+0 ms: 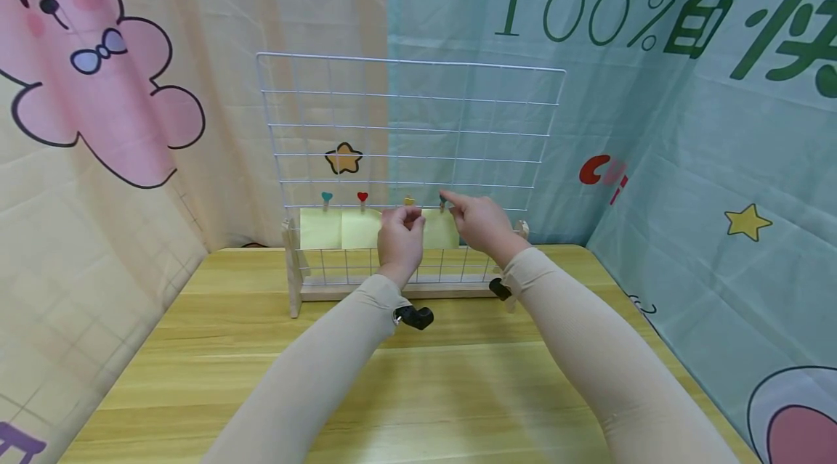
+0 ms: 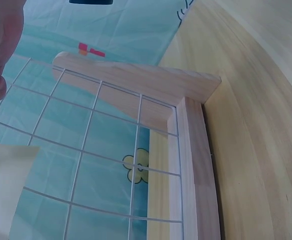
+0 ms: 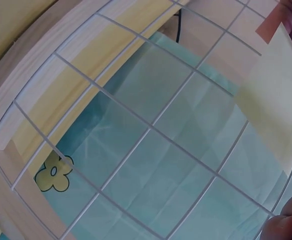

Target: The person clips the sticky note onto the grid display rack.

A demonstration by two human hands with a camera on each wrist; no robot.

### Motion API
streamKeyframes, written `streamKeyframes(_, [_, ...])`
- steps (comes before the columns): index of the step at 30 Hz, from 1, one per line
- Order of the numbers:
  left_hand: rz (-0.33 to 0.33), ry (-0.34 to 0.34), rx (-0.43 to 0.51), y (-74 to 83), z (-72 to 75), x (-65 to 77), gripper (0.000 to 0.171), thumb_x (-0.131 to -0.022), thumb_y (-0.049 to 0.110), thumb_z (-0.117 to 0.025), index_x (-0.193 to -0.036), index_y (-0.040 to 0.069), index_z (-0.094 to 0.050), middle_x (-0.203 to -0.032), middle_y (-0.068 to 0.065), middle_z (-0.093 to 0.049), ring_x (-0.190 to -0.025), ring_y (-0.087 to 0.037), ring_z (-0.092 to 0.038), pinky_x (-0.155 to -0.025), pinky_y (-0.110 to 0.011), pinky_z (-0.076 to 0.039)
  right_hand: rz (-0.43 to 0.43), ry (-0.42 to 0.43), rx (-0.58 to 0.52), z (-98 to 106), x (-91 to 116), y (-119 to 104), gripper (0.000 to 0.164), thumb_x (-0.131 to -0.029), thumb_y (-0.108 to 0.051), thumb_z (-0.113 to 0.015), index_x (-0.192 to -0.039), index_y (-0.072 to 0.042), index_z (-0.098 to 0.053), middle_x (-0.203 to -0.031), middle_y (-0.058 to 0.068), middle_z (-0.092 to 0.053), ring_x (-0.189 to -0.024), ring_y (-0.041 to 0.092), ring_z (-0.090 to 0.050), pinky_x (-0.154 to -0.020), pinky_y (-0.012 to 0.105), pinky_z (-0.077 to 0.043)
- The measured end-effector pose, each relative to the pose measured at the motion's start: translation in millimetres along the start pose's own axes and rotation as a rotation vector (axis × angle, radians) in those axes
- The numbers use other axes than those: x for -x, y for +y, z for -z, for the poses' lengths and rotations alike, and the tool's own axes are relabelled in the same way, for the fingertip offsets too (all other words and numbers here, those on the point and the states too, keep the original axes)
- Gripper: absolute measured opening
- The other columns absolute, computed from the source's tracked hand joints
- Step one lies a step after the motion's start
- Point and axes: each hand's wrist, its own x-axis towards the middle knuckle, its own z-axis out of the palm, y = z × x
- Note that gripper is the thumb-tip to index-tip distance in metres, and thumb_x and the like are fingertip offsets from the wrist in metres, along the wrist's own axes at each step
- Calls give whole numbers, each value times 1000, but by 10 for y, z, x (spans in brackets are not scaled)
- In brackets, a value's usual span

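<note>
A white wire grid rack [image 1: 410, 96] in a wooden base stands on the table. Pale yellow paper notes [image 1: 320, 229] hang in a row on its lower part, below small heart-topped clips [image 1: 362, 199]. My left hand [image 1: 400, 240], its fingers curled, pinches at the left edge of the rightmost paper note [image 1: 441, 229]. With its index finger stretched over it, my right hand [image 1: 484, 224] grips the dark-topped clip [image 1: 442, 198] at that note's top. A yellow clip [image 1: 409, 200] shows just above the left hand, which covers the area below it.
The wooden table [image 1: 451, 362] reaches toward me in front of the rack. Printed fabric curtains [image 1: 458, 6] hang close behind and at both sides. The rack's wooden base [image 2: 196, 165] runs along its lower edge. Black wrist cameras [image 1: 415, 316] hang under my sleeves.
</note>
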Motion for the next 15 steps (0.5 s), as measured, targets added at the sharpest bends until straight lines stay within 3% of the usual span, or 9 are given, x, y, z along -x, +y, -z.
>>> streamKeyframes(15, [-12, -18, 26, 4, 11, 27, 20, -103, 19, -70, -121, 10, -72, -116, -7, -73, -108, -26, -69, -98, -42, -58, 10, 0, -3, -30, 8, 43, 50, -112, -25, -52, -161, -27, -45, -56, 3, -52, -44, 13, -36, -47, 28, -36])
